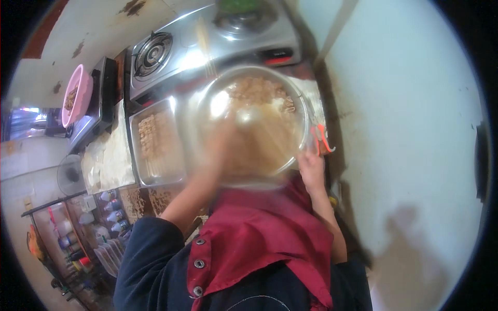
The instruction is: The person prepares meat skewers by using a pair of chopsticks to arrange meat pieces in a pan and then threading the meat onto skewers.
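Note:
A large round stainless-steel basin (249, 179) sits directly before me. Raw-looking meat pieces (258, 89) gather along its far side, in brownish liquid. My left hand (229, 134) reaches into or over the basin, so motion-blurred that its fingers and anything in them cannot be made out. At the basin's right rim my right hand (312, 165) is closed on the edge. Just beyond that hand are orange-handled scissors (320, 138). To the left of the basin, a rectangular metal tray (171, 177) holds a row of skewered pieces (148, 136), with their sticks pointing towards me.
Behind the basin stands a gas stove (183, 58) with a bare burner (153, 54) and thin wooden skewers (204, 42) lying across it. Something green (238, 6) is over its right burner. A pink plastic bowl (79, 97) with food rests on another stove. A wall (400, 116) bounds the right.

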The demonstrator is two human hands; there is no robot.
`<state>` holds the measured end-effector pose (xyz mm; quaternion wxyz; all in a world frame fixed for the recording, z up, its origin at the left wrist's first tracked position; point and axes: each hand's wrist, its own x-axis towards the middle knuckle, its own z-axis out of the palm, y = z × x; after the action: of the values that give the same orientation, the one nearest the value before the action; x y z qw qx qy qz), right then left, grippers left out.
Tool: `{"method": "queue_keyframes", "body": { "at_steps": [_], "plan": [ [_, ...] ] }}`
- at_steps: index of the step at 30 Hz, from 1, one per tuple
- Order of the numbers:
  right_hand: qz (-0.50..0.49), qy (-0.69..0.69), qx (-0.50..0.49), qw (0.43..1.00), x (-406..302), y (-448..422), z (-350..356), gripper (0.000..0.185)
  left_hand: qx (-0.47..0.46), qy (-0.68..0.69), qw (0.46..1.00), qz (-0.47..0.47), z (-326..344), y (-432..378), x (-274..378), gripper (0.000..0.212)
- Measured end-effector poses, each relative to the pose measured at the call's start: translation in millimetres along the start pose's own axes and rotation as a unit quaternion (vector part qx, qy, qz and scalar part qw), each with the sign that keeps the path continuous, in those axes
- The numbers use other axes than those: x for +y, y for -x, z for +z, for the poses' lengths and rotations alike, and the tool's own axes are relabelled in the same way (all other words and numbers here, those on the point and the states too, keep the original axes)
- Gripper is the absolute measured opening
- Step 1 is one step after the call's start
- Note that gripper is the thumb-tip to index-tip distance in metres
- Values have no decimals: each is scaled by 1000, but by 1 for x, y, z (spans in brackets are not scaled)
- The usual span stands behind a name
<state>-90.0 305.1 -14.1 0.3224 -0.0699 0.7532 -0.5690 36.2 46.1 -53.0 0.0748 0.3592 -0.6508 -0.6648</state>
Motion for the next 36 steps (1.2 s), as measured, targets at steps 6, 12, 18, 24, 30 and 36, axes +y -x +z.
{"method": "queue_keyframes", "body": {
  "at_steps": [6,12,18,24,30,36],
  "plan": [
    [-7,-18,4,1000,-1,1,-3,20,-77,-224,970,53,40,10,32,18],
    [0,6,4,1000,-4,5,-7,19,-146,-478,861,91,57,19,51,19],
    [-20,1,8,1000,1,10,-8,19,-194,-569,783,162,69,14,68,20],
    [-5,-3,12,1000,-2,13,-12,18,-193,-563,747,296,85,9,87,14],
    [-17,-13,27,999,1,21,-21,18,-158,-358,852,347,73,-7,58,18],
    [-31,47,22,998,-10,39,-15,18,-86,228,964,-108,46,-38,18,18]
  ]
}}
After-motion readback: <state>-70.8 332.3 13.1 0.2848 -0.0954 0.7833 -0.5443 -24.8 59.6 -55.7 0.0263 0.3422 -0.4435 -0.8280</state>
